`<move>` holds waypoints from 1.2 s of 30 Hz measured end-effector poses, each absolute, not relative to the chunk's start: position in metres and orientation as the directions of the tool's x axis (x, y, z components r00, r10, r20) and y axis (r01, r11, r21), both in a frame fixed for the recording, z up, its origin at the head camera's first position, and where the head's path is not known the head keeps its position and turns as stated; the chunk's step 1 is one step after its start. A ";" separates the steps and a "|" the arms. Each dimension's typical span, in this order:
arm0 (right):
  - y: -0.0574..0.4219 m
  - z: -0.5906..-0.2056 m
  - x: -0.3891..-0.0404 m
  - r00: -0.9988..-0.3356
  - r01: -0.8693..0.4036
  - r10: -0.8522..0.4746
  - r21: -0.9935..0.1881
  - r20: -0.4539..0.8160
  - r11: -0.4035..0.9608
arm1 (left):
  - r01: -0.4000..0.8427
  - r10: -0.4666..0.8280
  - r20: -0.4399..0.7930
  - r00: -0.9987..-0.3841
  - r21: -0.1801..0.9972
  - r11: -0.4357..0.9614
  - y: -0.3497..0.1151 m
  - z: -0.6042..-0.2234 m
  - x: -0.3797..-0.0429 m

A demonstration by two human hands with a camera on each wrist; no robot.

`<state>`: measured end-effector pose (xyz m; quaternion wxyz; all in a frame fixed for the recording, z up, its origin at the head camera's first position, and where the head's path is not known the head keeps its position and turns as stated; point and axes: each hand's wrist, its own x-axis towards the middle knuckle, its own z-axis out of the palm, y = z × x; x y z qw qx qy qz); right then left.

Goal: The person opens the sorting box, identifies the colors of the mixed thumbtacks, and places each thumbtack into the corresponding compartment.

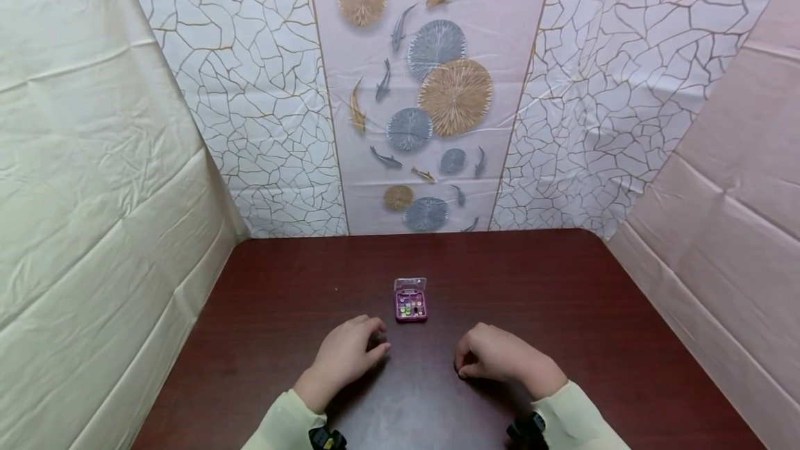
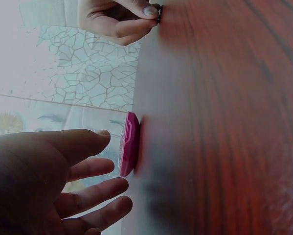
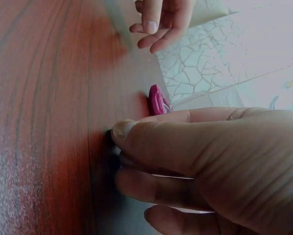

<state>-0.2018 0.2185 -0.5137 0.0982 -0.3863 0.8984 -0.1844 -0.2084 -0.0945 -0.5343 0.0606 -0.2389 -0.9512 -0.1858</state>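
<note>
A small purple box [image 1: 410, 319] with compartments lies on the table, its clear lid [image 1: 410, 284] raised at the back. Little coloured pieces, some green and pink, sit in the compartments; their kind is too small to tell. To the near left of the box, my left hand [image 1: 346, 354] holds nothing, its fingers loosely bent and apart. My right hand [image 1: 502, 356], to the near right, pinches a tiny black item [image 2: 159, 13] between thumb and forefinger, low over the tabletop. Most of that item is hidden by the fingertips, so I cannot tell its kind.
The dark red-brown wooden table [image 1: 300, 269] has rounded far corners. Behind it hangs a patterned cloth [image 1: 275, 123], with plain pale cloths [image 1: 94, 228] down both sides. A dark band with a device [image 1: 328, 438] is on the left wrist, and a similar one [image 1: 528, 429] on the right.
</note>
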 end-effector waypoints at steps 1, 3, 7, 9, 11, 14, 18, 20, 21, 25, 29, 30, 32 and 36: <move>0.218 -0.514 -0.202 -0.682 -0.659 -0.731 -0.405 -0.035 0.634 | 0.477 0.431 0.204 -0.879 0.326 0.816 -0.095 -0.535 -0.208; 0.217 -0.512 -0.203 -0.682 -0.662 -0.731 -0.396 -0.034 0.637 | 0.478 0.432 0.205 -0.878 0.328 0.815 -0.095 -0.535 -0.208; 0.213 -0.507 -0.209 -0.697 -0.673 -0.717 -0.341 -0.005 0.656 | 0.480 0.431 0.214 -0.877 0.326 0.815 -0.096 -0.537 -0.209; 0.210 -0.503 -0.213 -0.711 -0.674 -0.703 -0.304 0.020 0.674 | 0.480 0.430 0.215 -0.877 0.324 0.815 -0.096 -0.537 -0.209; 0.207 -0.501 -0.217 -0.724 -0.672 -0.688 -0.273 0.044 0.689 | 0.481 0.431 0.216 -0.876 0.324 0.815 -0.095 -0.538 -0.208; 0.204 -0.498 -0.222 -0.739 -0.662 -0.670 -0.255 0.068 0.704 | 0.483 0.433 0.218 -0.875 0.325 0.813 -0.095 -0.537 -0.207; 0.201 -0.497 -0.227 -0.749 -0.654 -0.657 -0.251 0.086 0.714 | 0.481 0.432 0.215 -0.876 0.330 0.812 -0.094 -0.536 -0.206; 0.200 -0.497 -0.230 -0.755 -0.649 -0.649 -0.249 0.092 0.719 | 0.478 0.430 0.211 -0.878 0.334 0.812 -0.094 -0.536 -0.206; 0.199 -0.497 -0.231 -0.759 -0.644 -0.644 -0.249 0.095 0.723 | 0.477 0.429 0.210 -0.878 0.336 0.812 -0.095 -0.535 -0.206; 0.195 -0.498 -0.237 -0.782 -0.619 -0.614 -0.260 0.107 0.741 | 0.473 0.424 0.211 -0.880 0.340 0.813 -0.095 -0.535 -0.205; 0.192 -0.497 -0.243 -0.803 -0.592 -0.585 -0.262 0.114 0.762 | 0.476 0.425 0.216 -0.879 0.338 0.812 -0.096 -0.537 -0.205; 0.191 -0.497 -0.244 -0.807 -0.587 -0.579 -0.261 0.115 0.766 | 0.476 0.425 0.216 -0.879 0.338 0.812 -0.096 -0.537 -0.205; 0.189 -0.497 -0.246 -0.812 -0.581 -0.571 -0.263 0.122 0.770 | 0.475 0.426 0.214 -0.879 0.338 0.812 -0.096 -0.537 -0.205; 0.186 -0.500 -0.252 -0.813 -0.581 -0.563 -0.274 0.150 0.766 | 0.473 0.423 0.213 -0.881 0.336 0.815 -0.097 -0.538 -0.205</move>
